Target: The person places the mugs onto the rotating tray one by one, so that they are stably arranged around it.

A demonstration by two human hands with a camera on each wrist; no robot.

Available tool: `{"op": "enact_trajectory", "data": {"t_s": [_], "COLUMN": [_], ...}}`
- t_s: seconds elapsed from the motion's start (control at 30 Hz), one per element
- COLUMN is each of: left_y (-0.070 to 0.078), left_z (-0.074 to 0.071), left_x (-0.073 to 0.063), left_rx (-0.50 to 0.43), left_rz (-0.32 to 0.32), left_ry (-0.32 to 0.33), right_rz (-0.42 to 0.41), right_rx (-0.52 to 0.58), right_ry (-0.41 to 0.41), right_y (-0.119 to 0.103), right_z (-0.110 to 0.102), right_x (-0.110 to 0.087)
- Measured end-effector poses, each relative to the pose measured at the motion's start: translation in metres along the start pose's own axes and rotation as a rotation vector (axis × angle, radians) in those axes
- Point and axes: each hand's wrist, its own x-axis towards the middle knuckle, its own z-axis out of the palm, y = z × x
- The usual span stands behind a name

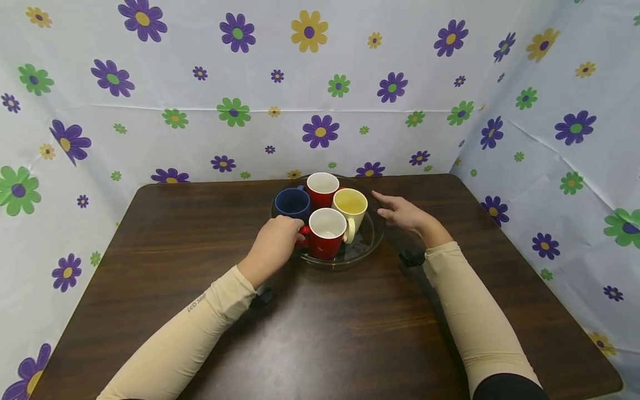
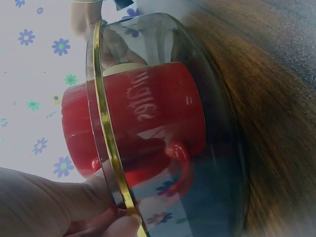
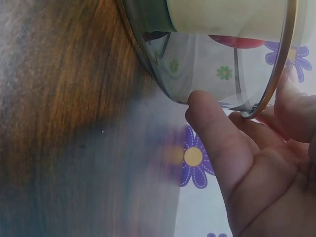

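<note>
A clear glass bowl [image 1: 367, 244] with a gold rim [image 2: 109, 133] holds several mugs: a red mug with white inside [image 1: 326, 244] in front, another red mug [image 1: 318, 197] behind, a dark blue mug [image 1: 292, 203] at left and a yellow mug [image 1: 353, 214] at right. My left hand [image 1: 276, 244] pinches the rim beside the front red mug's handle [image 2: 183, 168]. In the left wrist view, its thumb and fingers lie on either side of the rim. My right hand [image 1: 407, 215] is at the bowl's right side, fingers mostly straight; one fingertip [image 3: 200, 101] touches the outer glass wall.
The bowl is near the back edge of a dark wooden table [image 1: 210, 216]. A white curtain with flower prints [image 1: 280, 72] hangs behind it and along the sides. Dark wrist devices [image 1: 412, 258] are under both forearms.
</note>
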Motion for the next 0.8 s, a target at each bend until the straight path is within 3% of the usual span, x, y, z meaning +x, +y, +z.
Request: {"op": "enact_trajectory", "data": {"t_s": [0.2,0.33,0.4,0.47,0.63,0.7,0.8], "left_y": [-0.002,-0.008,-0.013,-0.017,-0.026,-0.028,-0.03], "left_z": [-0.004,-0.018,-0.027,-0.034,-0.034,-0.03,-0.023], "left_x": [-0.003,-0.001,0.003,0.007,0.015,0.016,0.016], "left_rx": [0.118,0.166,0.196,0.234,0.28,0.268,0.253], "left_rz": [0.05,0.079,0.069,0.03,-0.058,-0.068,-0.065], "left_ry": [0.087,0.217,0.251,0.227,0.065,0.051,0.083], "right_rz": [-0.005,-0.007,-0.005,-0.002,0.013,0.015,0.009], "right_rx": [-0.002,-0.003,-0.01,-0.015,-0.025,-0.03,-0.031], "right_ry": [-0.001,-0.007,0.001,0.011,0.015,0.016,0.019], "right_y": [-0.001,-0.002,-0.001,-0.001,0.001,0.001,0.0], "right_z": [0.0,0.0,0.0,-0.001,-0.001,0.0,0.002], "right_x": [-0.002,-0.002,-0.002,-0.003,-0.003,-0.002,-0.002]}}
